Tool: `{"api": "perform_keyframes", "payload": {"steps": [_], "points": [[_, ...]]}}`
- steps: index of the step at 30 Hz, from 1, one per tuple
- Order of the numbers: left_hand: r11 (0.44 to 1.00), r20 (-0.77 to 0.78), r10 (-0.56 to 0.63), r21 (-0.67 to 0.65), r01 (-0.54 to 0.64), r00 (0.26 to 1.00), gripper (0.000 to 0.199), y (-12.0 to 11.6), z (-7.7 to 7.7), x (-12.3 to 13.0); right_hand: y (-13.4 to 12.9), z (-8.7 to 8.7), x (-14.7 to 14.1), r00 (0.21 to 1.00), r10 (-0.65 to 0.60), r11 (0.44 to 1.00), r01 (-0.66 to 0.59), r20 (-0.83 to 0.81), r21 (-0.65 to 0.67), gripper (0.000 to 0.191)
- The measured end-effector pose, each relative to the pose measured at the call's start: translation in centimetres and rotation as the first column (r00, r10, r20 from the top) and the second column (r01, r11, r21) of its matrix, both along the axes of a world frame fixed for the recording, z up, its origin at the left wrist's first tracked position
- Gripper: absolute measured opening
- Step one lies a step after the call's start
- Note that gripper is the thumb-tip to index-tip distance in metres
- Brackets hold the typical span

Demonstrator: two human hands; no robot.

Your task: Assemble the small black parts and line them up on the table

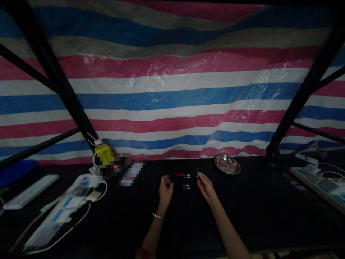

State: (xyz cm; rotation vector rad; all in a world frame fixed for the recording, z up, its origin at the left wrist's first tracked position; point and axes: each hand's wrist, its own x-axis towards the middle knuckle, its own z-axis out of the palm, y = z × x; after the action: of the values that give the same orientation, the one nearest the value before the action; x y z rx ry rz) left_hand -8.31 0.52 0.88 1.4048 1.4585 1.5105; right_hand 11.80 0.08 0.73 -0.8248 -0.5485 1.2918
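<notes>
Several slim sticks, pen-like and dark with silvery ends, lie in a loose stack on the black tabletop between my hands; one of them is a red stick (180, 175). At their left is my left hand (165, 187), its fingers curled in and a silver bangle on the wrist; whatever it may hold is lost in the dark. To the right of the sticks, my right hand (205, 185) pinches a thin dark stick (197, 169) with a silvery part near the fingertips, pointing up and away. Its exact kind is too small to tell.
A round metal dish (228, 164) stands at the back right. Toward the left are a yellow-labelled bottle (104, 151), a blurred-out item and a power strip (63, 212) with plugs and white cables. Another strip (320, 185) lies far right. Black frame posts flank a striped sheet (175, 97).
</notes>
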Motion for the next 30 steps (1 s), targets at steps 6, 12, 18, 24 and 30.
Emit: {"api": "perform_keyframes", "payload": {"steps": [6, 12, 18, 24, 30], "points": [[0.998, 0.01, -0.052, -0.032, 0.052, 0.999, 0.034, -0.4, 0.7, 0.5, -0.3, -0.2, -0.8, 0.976, 0.066, 0.997, -0.075, 0.21, 0.036, 0.034], [0.99, -0.014, -0.14, -0.023, 0.14, 0.99, 0.038, -0.6, 1.1, 0.6, -0.4, -0.8, -1.7, 0.867, 0.085, 0.992, -0.121, 0.492, 0.042, 0.037], [0.984, -0.043, -0.176, -0.022, 0.175, 0.983, 0.038, -0.6, 1.1, 0.4, -0.5, -0.9, -1.5, 0.773, 0.008, 0.993, -0.079, 0.634, 0.083, 0.039], [0.982, -0.045, -0.187, -0.02, 0.186, 0.981, 0.035, -0.3, 0.5, 0.2, -0.5, -1.2, -1.5, 0.742, -0.04, 0.989, -0.064, 0.669, 0.13, 0.038], [0.991, -0.104, -0.132, -0.025, 0.13, 0.986, 0.032, 0.1, -0.4, -0.1, -0.4, -0.9, -0.6, 0.734, -0.126, 0.982, -0.004, 0.667, 0.19, 0.032]]}}
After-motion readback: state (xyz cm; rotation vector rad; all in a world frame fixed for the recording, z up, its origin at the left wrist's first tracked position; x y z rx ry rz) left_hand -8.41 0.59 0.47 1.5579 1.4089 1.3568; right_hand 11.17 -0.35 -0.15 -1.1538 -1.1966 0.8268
